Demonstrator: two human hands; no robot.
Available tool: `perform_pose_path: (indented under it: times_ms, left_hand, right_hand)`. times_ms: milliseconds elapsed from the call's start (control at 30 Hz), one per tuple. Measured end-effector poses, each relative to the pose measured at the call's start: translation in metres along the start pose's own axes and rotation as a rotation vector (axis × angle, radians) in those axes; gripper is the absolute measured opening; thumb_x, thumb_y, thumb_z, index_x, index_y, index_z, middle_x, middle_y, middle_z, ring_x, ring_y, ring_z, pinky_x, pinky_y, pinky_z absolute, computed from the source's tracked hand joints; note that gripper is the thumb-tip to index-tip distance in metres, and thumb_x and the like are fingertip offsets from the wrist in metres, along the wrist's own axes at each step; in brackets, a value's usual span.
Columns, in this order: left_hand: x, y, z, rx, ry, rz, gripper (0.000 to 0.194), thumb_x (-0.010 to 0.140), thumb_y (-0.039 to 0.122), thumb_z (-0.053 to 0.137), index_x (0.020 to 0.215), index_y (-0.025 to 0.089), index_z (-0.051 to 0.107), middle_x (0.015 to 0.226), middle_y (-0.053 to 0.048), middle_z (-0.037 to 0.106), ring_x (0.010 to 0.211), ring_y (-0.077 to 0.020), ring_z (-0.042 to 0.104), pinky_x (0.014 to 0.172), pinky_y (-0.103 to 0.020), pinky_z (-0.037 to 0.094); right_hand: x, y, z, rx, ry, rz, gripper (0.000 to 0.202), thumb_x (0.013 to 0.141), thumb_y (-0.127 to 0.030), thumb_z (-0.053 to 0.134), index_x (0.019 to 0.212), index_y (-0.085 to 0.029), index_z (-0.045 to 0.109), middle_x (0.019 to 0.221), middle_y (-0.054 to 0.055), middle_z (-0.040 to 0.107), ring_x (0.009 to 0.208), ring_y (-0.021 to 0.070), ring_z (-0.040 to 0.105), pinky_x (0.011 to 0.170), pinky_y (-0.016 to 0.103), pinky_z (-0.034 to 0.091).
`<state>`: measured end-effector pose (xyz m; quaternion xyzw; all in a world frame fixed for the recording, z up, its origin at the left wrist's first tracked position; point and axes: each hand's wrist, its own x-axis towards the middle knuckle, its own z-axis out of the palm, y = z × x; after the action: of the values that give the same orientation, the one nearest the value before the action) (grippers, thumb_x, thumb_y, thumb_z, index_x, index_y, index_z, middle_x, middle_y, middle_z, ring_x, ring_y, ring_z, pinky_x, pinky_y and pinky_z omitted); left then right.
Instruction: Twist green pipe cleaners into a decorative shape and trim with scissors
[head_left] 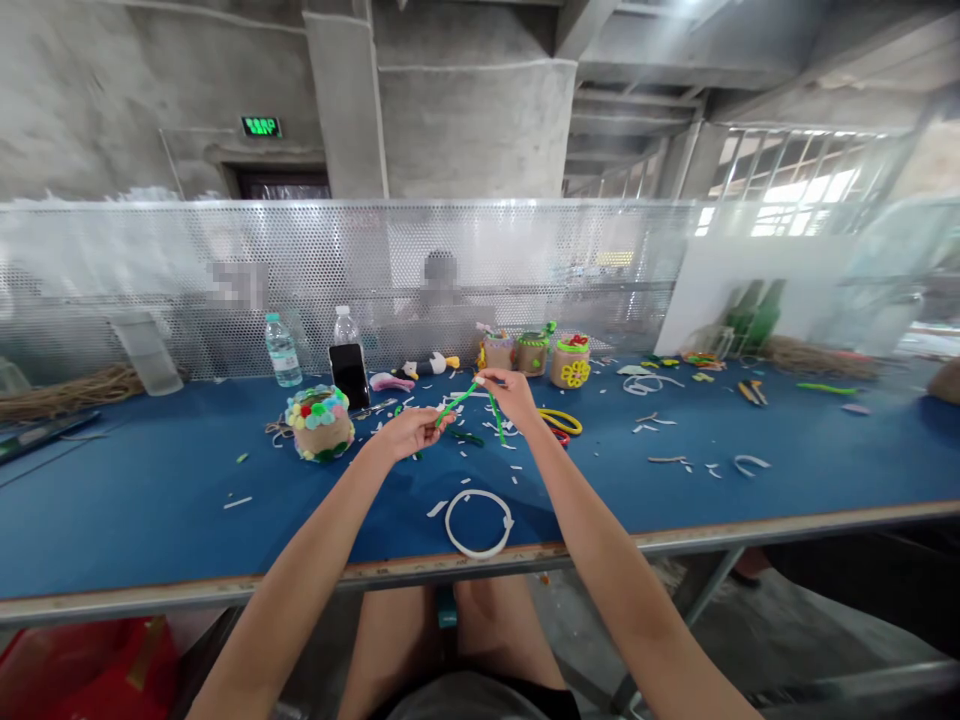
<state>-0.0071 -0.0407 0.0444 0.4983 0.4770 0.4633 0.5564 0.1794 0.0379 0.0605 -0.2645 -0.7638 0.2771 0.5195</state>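
Observation:
Above the blue table, my left hand (412,434) pinches the lower left end of a bright green pipe cleaner (457,402). My right hand (510,395) is closed around its bent upper part, and a green length hangs down below those fingers. A small white bit shows at the right fingertips; I cannot tell what it is. Nearer to me lies a white ring (448,525) with a knot-like joint on its right side. White scraps (437,509) and darker green pieces (466,437) are scattered beneath and around both hands.
A pompom-trimmed jar (322,437) stands left, beside a leaning phone (349,376) and a water bottle (283,352). Behind my hands are decorated jars (571,365). Yellow-handled scissors (562,421) lie right of my right hand. Pliers (752,393) and green bottles (765,318) are farther right.

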Motion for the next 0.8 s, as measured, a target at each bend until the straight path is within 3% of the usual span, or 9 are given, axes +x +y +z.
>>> perform_pose_path:
  times_ms: [233,500,633,800]
  left_hand:
    - [-0.006,-0.001,-0.002,-0.005,-0.117,0.005,0.025,0.088,0.028,0.052,0.107,0.013,0.054,0.102,-0.007,0.058,0.083,-0.0158,0.059,0.07,-0.033,0.052]
    - [-0.008,-0.01,0.004,0.214,-0.193,-0.033,0.023,0.087,0.027,0.053,0.105,0.012,0.055,0.1,-0.006,0.059,0.082,-0.0158,0.06,0.07,-0.033,0.052]
    - [-0.004,-0.011,0.006,0.353,-0.087,0.016,0.024,0.087,0.028,0.053,0.105,0.013,0.055,0.101,-0.006,0.059,0.084,-0.0162,0.06,0.071,-0.034,0.052]
    - [0.005,-0.012,0.006,0.49,0.196,0.144,0.025,0.087,0.028,0.052,0.107,0.014,0.054,0.106,-0.007,0.058,0.089,-0.0179,0.059,0.075,-0.037,0.051]
  right_hand:
    - [0.001,0.002,0.0,-0.03,-0.043,-0.024,0.02,0.088,-0.029,0.053,0.098,-0.013,0.058,0.098,0.005,0.06,0.084,0.0163,0.06,0.074,0.034,0.051]
    - [-0.002,0.0,0.008,-0.033,-0.115,-0.021,0.02,0.088,-0.029,0.053,0.097,-0.012,0.059,0.094,0.004,0.061,0.08,0.015,0.06,0.071,0.033,0.051]
    - [-0.001,0.001,0.007,-0.022,-0.078,0.011,0.02,0.088,-0.029,0.053,0.098,-0.012,0.058,0.095,0.004,0.061,0.079,0.0147,0.06,0.07,0.032,0.051]
    - [-0.002,0.005,0.015,0.033,-0.008,0.074,0.02,0.088,-0.029,0.053,0.099,-0.012,0.058,0.096,0.005,0.06,0.08,0.0151,0.06,0.07,0.032,0.051]
